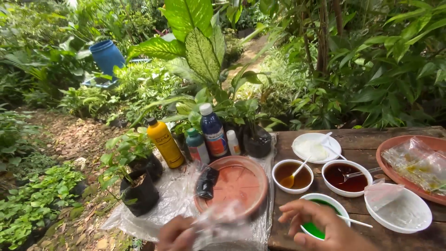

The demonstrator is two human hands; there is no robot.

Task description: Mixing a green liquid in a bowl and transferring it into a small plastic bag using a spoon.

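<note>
- The head camera is looking down and forward from close above both hands, facing the wooden table [362, 139] and garden plants beyond them.

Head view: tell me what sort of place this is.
Most likely a garden work spot outdoors. Leafy plants crowd all around, seedlings in black grow bags stand on plastic sheeting, and a weathered wooden table holds bowls of coloured liquid beside bottles.
</note>
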